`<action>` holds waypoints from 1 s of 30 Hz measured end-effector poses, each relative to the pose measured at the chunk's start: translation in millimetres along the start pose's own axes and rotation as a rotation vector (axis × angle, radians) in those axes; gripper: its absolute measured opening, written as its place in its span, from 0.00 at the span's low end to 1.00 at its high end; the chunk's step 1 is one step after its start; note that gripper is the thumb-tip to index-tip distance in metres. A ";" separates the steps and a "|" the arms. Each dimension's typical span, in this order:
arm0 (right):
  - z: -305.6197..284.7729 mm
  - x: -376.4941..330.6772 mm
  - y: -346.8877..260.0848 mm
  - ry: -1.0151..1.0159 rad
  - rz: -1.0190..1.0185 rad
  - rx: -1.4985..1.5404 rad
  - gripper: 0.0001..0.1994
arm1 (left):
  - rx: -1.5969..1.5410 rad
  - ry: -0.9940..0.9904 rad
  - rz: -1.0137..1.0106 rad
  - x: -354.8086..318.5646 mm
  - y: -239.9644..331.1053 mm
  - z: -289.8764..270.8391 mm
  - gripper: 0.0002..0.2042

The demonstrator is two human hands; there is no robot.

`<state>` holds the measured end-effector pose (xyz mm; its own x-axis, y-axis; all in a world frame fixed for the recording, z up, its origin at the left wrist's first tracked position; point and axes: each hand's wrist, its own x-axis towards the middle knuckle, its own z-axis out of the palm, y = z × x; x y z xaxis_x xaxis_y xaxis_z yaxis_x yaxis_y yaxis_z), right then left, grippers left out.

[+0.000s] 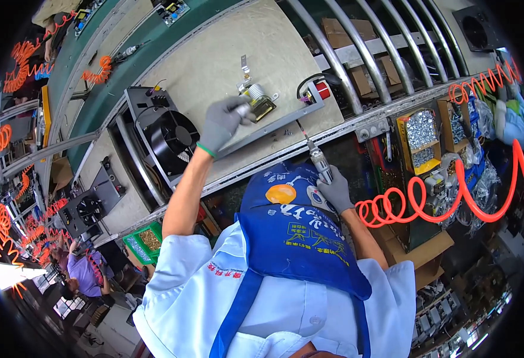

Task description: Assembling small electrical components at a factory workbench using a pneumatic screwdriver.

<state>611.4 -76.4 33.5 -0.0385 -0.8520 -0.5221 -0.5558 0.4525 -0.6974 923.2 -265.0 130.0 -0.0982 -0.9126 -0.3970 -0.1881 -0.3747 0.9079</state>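
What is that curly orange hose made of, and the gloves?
The curly orange hose looks like glossy plastic: it shines and keeps springy coils. The grey glove on the left hand and the one on the right hand look like matte knitted fabric, perhaps coated; the weave is too small to tell.

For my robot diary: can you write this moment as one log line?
left hand: on transformer part | right hand: holds screwdriver | board: fan unit beside
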 end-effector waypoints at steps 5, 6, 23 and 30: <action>0.8 -1.7 -5.2 0.009 0.023 0.024 0.22 | 0.049 0.143 -0.085 103.9 -48.2 -38.3 0.08; 1.2 -2.1 -6.6 0.007 0.019 0.020 0.22 | 0.085 0.184 -0.091 121.1 -62.6 -41.0 0.07; 2.6 13.6 -17.6 -0.067 0.238 -0.002 0.17 | 0.294 -0.160 0.087 147.5 -91.0 33.2 0.08; 10.0 16.1 -5.5 -0.006 0.209 0.001 0.14 | 0.310 -0.225 0.056 141.5 -81.1 58.0 0.09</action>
<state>622.1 -90.0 24.0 -0.1475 -0.7381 -0.6583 -0.5356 0.6192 -0.5742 867.8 -354.3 -7.7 -0.3222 -0.8585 -0.3990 -0.4591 -0.2268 0.8589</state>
